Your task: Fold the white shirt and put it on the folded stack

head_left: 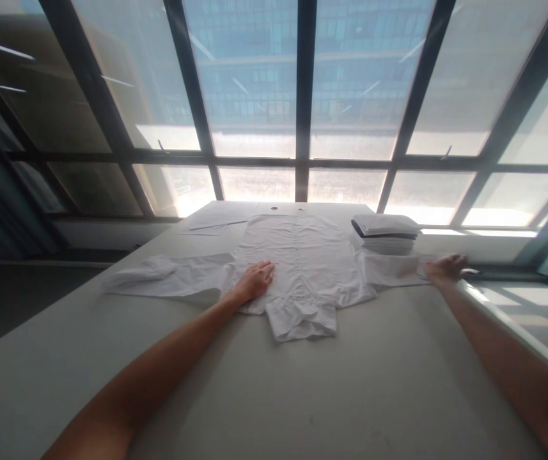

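A white long-sleeved shirt point(302, 255) lies spread on the white table point(302, 396), its collar end towards me and both sleeves stretched out sideways. My left hand point(256, 279) rests flat on the shirt's body, left of the middle, fingers extended. Out at the end of the right sleeve, my right hand point(446, 268) is closed on the cuff, at the table's right edge. The left sleeve lies loosely wrinkled, untouched by either hand. Small creases run down the shirt's middle.
Behind the right sleeve stands a stack of folded white cloth point(389, 233) with a dark layer in it. Thin white sheets point(211, 223) lie at the back left. Large windows point(254, 76) rise beyond the table, with curtains point(0, 191) at both sides.
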`<state>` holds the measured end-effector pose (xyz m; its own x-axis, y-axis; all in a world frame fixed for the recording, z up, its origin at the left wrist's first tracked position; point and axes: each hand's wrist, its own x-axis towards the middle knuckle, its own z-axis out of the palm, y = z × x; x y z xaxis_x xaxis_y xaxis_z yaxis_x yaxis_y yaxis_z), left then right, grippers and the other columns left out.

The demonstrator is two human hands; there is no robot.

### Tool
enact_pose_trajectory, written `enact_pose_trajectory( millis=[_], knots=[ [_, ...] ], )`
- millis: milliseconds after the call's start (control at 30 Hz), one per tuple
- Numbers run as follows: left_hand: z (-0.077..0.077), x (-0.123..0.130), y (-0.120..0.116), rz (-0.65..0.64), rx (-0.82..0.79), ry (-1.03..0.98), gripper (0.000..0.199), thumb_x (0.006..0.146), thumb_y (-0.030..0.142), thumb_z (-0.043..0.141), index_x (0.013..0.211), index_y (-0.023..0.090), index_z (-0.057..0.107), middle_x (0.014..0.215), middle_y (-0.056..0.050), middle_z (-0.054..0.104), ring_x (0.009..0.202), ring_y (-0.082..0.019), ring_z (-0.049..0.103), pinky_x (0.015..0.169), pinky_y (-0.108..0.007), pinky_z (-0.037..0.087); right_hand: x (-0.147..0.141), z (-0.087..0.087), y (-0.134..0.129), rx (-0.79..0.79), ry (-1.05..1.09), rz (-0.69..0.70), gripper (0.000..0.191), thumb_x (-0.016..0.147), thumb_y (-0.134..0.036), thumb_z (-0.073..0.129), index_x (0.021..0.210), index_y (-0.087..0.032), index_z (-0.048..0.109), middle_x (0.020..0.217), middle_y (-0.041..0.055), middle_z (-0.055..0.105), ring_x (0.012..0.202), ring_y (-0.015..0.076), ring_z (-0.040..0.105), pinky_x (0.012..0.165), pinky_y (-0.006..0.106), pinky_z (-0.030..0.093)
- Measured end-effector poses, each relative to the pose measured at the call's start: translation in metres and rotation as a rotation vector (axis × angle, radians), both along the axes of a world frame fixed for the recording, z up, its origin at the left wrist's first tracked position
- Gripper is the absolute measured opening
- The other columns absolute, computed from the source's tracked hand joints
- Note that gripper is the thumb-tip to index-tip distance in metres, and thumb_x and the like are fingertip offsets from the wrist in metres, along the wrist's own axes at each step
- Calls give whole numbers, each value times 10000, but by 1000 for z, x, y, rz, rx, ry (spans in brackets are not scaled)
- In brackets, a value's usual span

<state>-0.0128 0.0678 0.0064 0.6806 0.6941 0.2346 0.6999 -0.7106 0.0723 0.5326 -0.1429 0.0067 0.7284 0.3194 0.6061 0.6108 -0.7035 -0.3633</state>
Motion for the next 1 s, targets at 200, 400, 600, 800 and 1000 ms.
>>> enact_pose_trajectory(
  millis=[200, 400, 600, 800, 1000],
  knots=[
    [-3, 0, 3, 0, 3, 4, 479, 1028, 283, 459, 1465, 135, 589, 1538, -148, 555, 1466, -265, 471, 1243, -404, 339, -124, 8, 51, -308, 110, 443, 677, 1009, -378, 331, 1570, -6, 394, 1695, 268, 212, 1590, 363, 133, 1243, 585, 170],
    [-2, -2, 4, -15, 0, 7, 489, 1032, 290, 439, 1467, 122, 585, 1540, -149, 553, 1467, -259, 471, 1243, -391, 338, -175, 10, 83, -378, 399, 504, 771, 1048, -528, 201, 1642, -39, 257, 1682, 236, 286, 1567, 326, 252, 1238, 489, 263],
    [-2, 0, 3, -19, 0, 9, 495, 1024, 286, 440, 1473, 134, 582, 1545, -147, 548, 1470, -267, 467, 1243, -409, 337, -114, -15, 55, -528, 343, 378, 648, 1068, -442, 248, 1568, -64, 416, 1662, 234, 331, 1565, 325, 255, 1253, 521, 202],
    [-4, -1, 4, -43, -3, 15, 498, 1022, 279, 434, 1482, 152, 577, 1563, -140, 530, 1479, -272, 456, 1242, -423, 341, -77, -12, 44, -653, 288, 436, 650, 1075, -452, 292, 1609, -86, 350, 1699, 215, 256, 1582, 311, 209, 1255, 567, 197],
    [1, -3, -8, -22, -72, 97, 552, 1067, 331, 348, 1577, 147, 452, 1654, -143, 396, 1546, -294, 342, 1266, -489, 267, -69, 12, 35, -629, 189, 510, 517, 1038, -338, 414, 1454, -76, 575, 1526, 221, 542, 1438, 302, 479, 1171, 451, 387]
  ],
)
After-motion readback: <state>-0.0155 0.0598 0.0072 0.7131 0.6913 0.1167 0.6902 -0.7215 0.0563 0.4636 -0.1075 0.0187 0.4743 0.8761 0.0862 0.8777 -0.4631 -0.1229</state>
